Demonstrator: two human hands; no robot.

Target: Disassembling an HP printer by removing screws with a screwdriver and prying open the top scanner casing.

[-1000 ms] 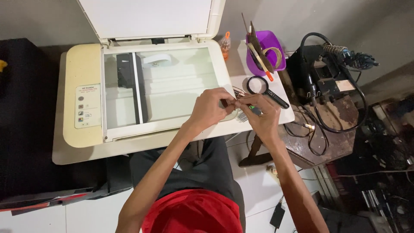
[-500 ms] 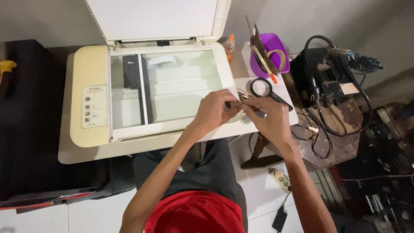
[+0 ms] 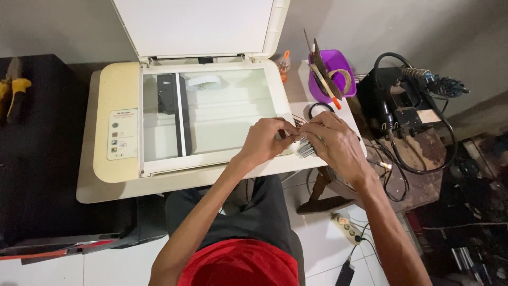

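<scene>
We see the left hand and the right hand meeting at the front right corner of a cream flatbed scanner, lid raised, glass exposed. Left fingers are drawn together, tips pinched on a small dark part between the two hands; what it is, we cannot tell. Right fingers curl closed over a bundle of thin flat grey wires, which lies on the scanner's right edge just beside the glass. Just behind the right hand: a black ring-shaped magnifier, partly hidden. Further back: a purple tub holding tools. Right of the scanner, well apart from the hands: a black soldering station with coiled cable. On the floor below: a white power strip
</scene>
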